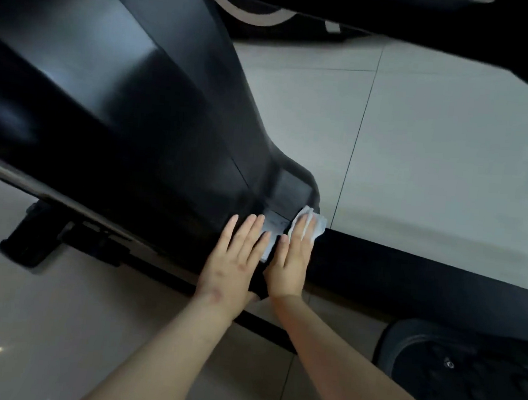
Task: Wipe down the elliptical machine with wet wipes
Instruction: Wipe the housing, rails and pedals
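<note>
The matte black plastic housing of the elliptical machine fills the left and centre of the view. Its long axis runs diagonally from the upper left corner down towards the middle, where it narrows to a squared foot just above the hands. From that foot a low black base beam runs off to the right across the pale glossy tiled floor.

The left hand lies flat on the lower part of the housing, fingers straight and slightly spread, holding nothing. The right hand, just beside it, presses a crumpled white wet wipe against the narrow end of the housing with straight fingers. The wipe shows past the fingertips, on the side towards the floor tiles. Between the two hands sits a pale patch (whether a label or more of the wipe, I cannot tell).

A silver metal rail slants along the housing's lower left edge. A black ribbed foot pedal lies at the lower right, well apart from the hands.
</note>
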